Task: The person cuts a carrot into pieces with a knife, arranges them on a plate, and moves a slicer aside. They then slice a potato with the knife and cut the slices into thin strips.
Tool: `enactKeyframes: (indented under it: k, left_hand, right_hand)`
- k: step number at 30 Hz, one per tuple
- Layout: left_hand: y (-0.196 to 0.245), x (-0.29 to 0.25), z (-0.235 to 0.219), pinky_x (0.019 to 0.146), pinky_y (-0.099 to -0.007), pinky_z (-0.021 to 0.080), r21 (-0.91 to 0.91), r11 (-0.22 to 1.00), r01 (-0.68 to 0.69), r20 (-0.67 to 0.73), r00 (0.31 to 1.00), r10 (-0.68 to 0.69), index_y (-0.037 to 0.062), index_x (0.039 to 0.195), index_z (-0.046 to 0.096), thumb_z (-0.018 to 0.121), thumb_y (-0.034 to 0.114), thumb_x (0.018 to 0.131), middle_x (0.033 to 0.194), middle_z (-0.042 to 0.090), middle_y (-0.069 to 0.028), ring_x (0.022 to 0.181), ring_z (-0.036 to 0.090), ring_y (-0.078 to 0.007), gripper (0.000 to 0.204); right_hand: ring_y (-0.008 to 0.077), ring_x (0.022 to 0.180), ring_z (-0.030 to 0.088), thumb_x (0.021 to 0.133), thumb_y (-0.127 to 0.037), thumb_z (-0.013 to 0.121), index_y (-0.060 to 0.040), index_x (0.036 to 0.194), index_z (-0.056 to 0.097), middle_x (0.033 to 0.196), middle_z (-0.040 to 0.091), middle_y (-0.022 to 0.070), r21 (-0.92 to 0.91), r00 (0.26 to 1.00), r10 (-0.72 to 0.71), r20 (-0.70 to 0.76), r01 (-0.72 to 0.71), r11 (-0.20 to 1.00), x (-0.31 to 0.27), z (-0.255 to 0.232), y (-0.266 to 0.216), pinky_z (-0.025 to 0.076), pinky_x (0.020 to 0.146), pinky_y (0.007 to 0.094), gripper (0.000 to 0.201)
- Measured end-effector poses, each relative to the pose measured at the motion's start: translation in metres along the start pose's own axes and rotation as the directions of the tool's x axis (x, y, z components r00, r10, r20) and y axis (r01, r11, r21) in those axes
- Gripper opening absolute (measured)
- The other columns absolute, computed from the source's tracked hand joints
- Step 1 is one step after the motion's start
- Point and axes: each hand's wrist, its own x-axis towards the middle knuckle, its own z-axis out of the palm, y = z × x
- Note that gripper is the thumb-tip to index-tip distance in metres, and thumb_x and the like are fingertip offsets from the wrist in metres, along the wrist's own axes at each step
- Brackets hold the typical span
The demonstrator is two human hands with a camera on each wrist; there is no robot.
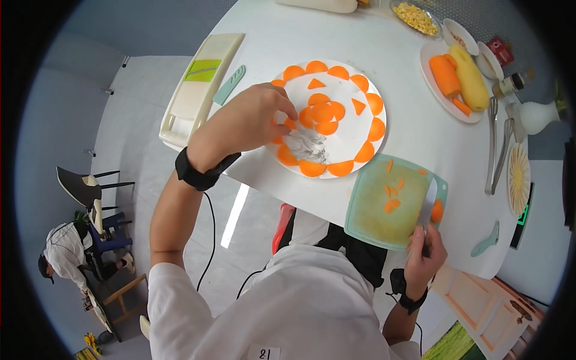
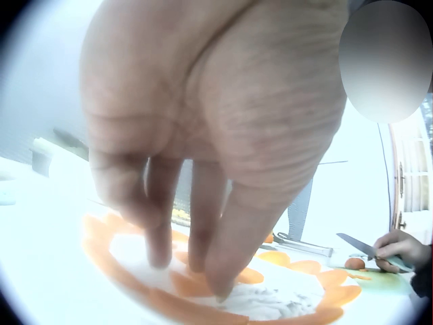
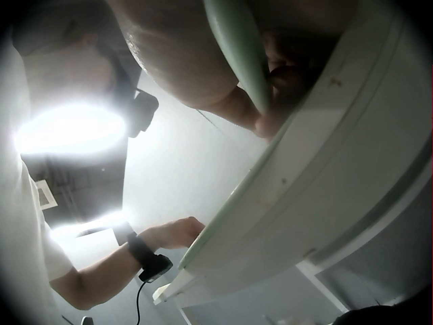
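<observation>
Carrot piece (image 1: 290, 123) inside left part of plate (image 1: 345, 131), left hand (image 1: 243, 123) nearer, thumb and fingertips about it; pinch or touch, cannot tell. Long axis unclear. Right hand (image 1: 425, 259) grips knife (image 1: 427, 204), right of plate. Left wrist view shows palm; head view doesn't.

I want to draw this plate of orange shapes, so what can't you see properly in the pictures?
Head view: the left hand covers some of the plate.
Left wrist view: blur hides whether its fingers pinch a piece.
Head view: the right hand hides most of the handle of the knife.
Head view: the top edge cuts off a long white thing.
Head view: writing on the red packet is too small.
</observation>
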Motion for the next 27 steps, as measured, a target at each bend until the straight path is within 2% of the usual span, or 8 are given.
enactKeyframes:
  k: [3,6,21,24,27]
  left_hand:
    - [0.0014,0.0007,0.0032,0.079,-0.0339,0.054,-0.006,1.000,0.009,-0.003,1.000,-0.009,-0.0001,0.098,0.078,0.078,0.003,0.077,0.098,0.071,-0.0142,0.086,0.067,-0.0279,0.021]
    - [0.0023,0.0021,0.0034,0.078,-0.0338,0.054,-0.021,0.999,0.049,0.000,0.999,-0.049,-0.0001,0.097,0.078,0.077,0.003,0.078,0.096,0.071,-0.0137,0.085,0.067,-0.0277,0.020]
    - [0.0028,0.0010,0.0036,0.078,-0.0324,0.055,-0.018,0.999,0.047,-0.002,0.999,-0.047,-0.0007,0.097,0.079,0.077,0.001,0.077,0.096,0.072,-0.0140,0.084,0.067,-0.0272,0.021]
    - [0.0015,0.0014,0.0040,0.079,-0.0322,0.055,-0.002,0.999,0.050,-0.006,0.999,-0.050,-0.0008,0.096,0.079,0.077,0.001,0.077,0.098,0.072,-0.0142,0.085,0.067,-0.0272,0.020]
    - [0.0003,0.0011,0.0041,0.079,-0.0322,0.055,0.012,0.999,0.044,-0.013,0.999,-0.043,-0.0009,0.096,0.079,0.077,0.001,0.077,0.100,0.072,-0.0149,0.086,0.067,-0.0274,0.019]
  right_hand:
    - [0.0048,0.056,0.049,0.100,-0.006,0.060,0.0050,0.110,0.067,0.067,0.059,0.0016,-0.044,0.999,-0.001,0.049,0.003,0.999,-0.0019,-0.0048,0.0028,0.037,0.053,0.0212,0.017]
    - [0.0056,0.052,0.046,0.095,-0.006,0.066,0.0036,0.100,0.067,0.060,0.055,0.0014,-0.032,1.000,-0.018,-0.011,0.017,0.999,-0.0004,-0.0008,0.0003,0.034,0.050,0.0225,0.011]
    - [0.0053,0.052,0.048,0.094,-0.005,0.066,0.0038,0.102,0.067,0.061,0.057,0.0019,-0.030,1.000,-0.028,-0.004,0.028,0.999,-0.0012,-0.0020,0.0027,0.036,0.050,0.0212,0.012]
    - [0.0053,0.053,0.051,0.099,-0.007,0.061,0.0030,0.112,0.068,0.066,0.061,0.0020,-0.049,0.998,-0.043,0.035,0.044,0.998,-0.0020,-0.0044,0.0037,0.039,0.051,0.0217,0.018]
    - [0.0052,0.053,0.051,0.099,-0.007,0.062,0.0028,0.112,0.068,0.066,0.061,0.0021,-0.030,0.999,-0.036,0.038,0.037,0.999,-0.0021,-0.0041,0.0035,0.038,0.051,0.0217,0.018]
